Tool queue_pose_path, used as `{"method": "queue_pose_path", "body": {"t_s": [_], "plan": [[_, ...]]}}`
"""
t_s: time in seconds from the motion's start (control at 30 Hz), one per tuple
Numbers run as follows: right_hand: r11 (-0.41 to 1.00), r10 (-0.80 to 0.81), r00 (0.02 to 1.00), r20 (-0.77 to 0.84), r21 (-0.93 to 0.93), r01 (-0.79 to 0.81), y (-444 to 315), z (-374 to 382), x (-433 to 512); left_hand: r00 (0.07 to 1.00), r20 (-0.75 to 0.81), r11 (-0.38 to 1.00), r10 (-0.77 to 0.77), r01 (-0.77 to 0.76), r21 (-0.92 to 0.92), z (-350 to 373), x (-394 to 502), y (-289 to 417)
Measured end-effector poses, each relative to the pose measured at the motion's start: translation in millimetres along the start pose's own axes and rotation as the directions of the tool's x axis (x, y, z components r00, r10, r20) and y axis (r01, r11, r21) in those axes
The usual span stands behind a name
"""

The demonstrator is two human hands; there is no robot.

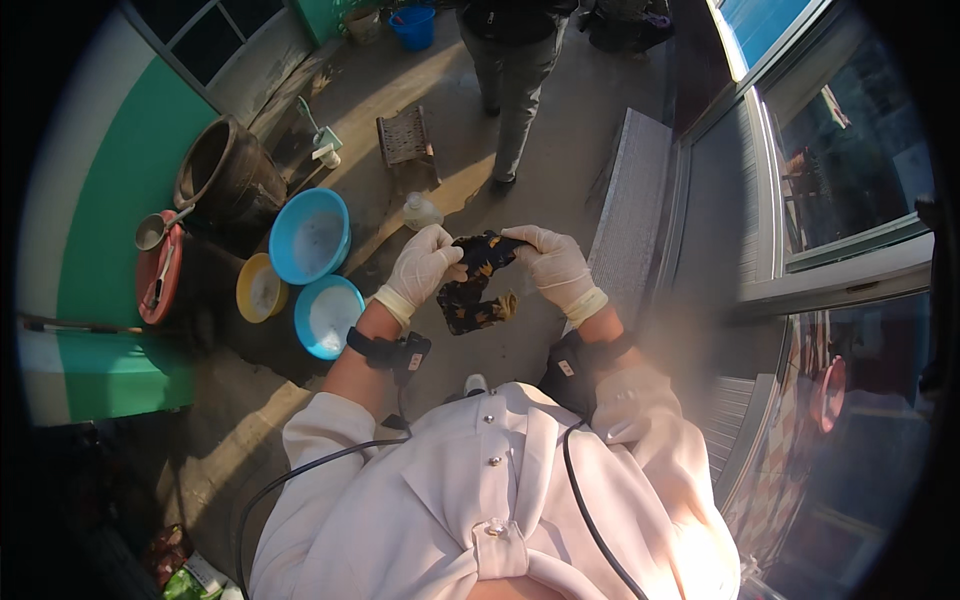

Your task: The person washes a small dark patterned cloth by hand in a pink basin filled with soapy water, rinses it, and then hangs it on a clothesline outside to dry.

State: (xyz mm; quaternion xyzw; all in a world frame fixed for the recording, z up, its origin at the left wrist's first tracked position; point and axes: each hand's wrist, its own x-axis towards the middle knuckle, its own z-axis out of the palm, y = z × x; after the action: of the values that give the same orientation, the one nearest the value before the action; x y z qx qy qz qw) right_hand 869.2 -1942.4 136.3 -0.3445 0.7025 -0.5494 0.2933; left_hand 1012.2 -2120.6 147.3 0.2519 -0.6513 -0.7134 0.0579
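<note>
Between my hands, in front of my chest, hangs a small dark cloth piece (474,281) with a yellow-orange print. It could be a small garment; its exact kind is unclear. My left hand (421,270), in a thin white glove, pinches its upper left part. The gloved right hand (553,261) grips the upper right corner. A lower strip of the cloth dangles free and curls to the right, ending in a yellowish tip. Just beyond my left hand, a translucent plastic bottle (421,212) stands on the concrete floor (495,360).
To the left are two blue basins (339,225) (330,316) and a yellow basin (255,289) holding sudsy water, beside a large clay vat (232,169). A low woven stool (406,139) and a standing person (517,82) are ahead. A ribbed board (630,202) lies at right.
</note>
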Motion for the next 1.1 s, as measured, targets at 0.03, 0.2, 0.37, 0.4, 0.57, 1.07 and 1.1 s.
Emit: {"method": "queue_pose_path", "body": {"t_s": [0.03,0.2,0.37,0.4,0.57,1.07,1.1], "plan": [[0.987,-0.068,0.997,-0.043,0.143,0.073,-2,-1,3,0.998,0.059,0.975,0.005,0.008,-0.221,-3,-1,1],[0.949,-0.098,0.995,0.007,-0.300,0.095,-10,-17,21,0.995,0.001,0.990,0.101,-0.100,0.101,-7,34,18],[0.940,0.043,0.998,-0.052,0.340,-0.023,-5,-55,51,0.997,-0.009,0.962,0.078,-0.078,-0.262,12,71,36],[0.951,0.009,0.997,-0.077,0.310,0.016,-2,-65,62,0.996,0.004,0.965,0.088,-0.084,-0.248,14,87,43],[0.900,0.053,0.996,-0.065,0.436,-0.020,17,-100,98,0.991,-0.111,0.977,0.078,-0.098,-0.191,38,158,57],[0.844,0.218,0.975,0.040,0.494,-0.209,63,-160,259,0.943,-0.197,0.940,-0.267,0.210,-0.270,47,290,36],[0.865,0.198,0.979,0.052,0.461,-0.200,63,-159,276,0.937,-0.185,0.937,-0.296,0.247,-0.248,42,306,34]]}}
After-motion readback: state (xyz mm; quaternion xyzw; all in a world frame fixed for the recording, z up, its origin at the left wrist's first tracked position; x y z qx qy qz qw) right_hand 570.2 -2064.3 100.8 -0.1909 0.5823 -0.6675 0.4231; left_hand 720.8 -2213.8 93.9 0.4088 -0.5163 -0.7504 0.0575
